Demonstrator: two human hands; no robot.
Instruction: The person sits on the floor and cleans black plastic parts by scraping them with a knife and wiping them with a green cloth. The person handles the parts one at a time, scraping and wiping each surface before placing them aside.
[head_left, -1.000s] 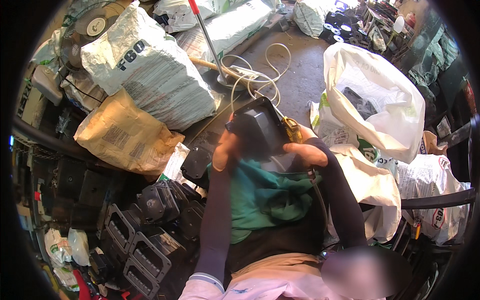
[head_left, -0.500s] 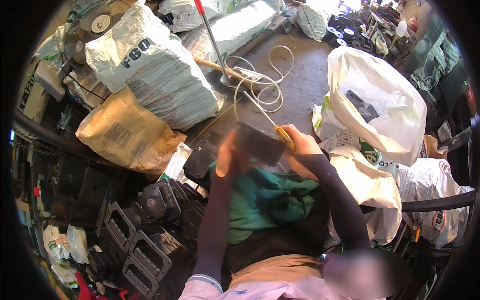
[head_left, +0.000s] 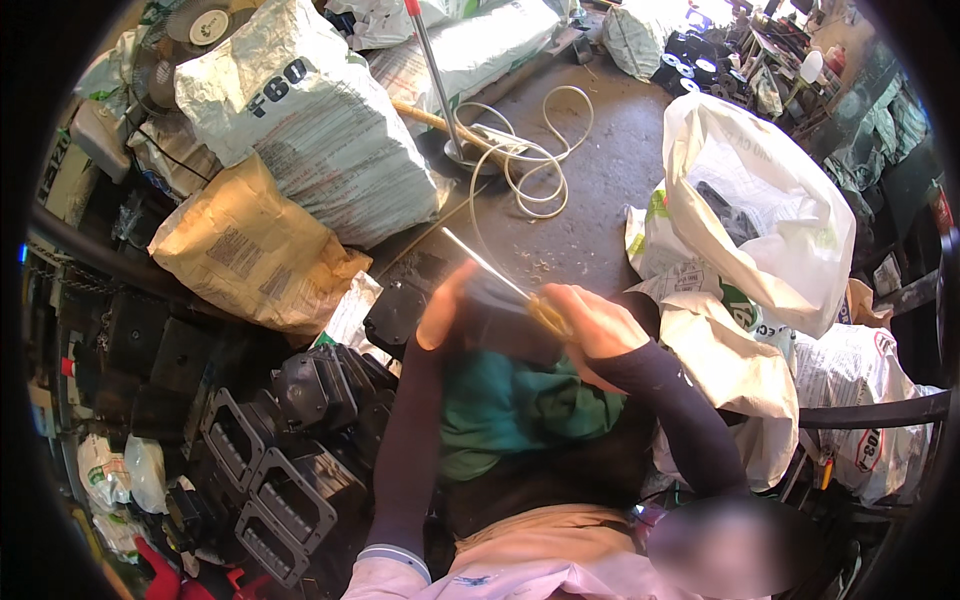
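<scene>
And here's the black part (head_left: 515, 325), up above the green cloth (head_left: 520, 410) on the person's lap and between the two hands, its left side clasped by the left hand (head_left: 443, 308), though blur hides how far those fingertips wrap. Over on the right, the right hand (head_left: 600, 325) has its fingers closed round the handle of the yellow-handled tool (head_left: 549, 318), whose long pale shaft points up and left, slanting along the part's far edge. It's the left hand that's nearer the shaft's tip, just below it; whether shaft and part touch, nobody can tell through the blur.
</scene>
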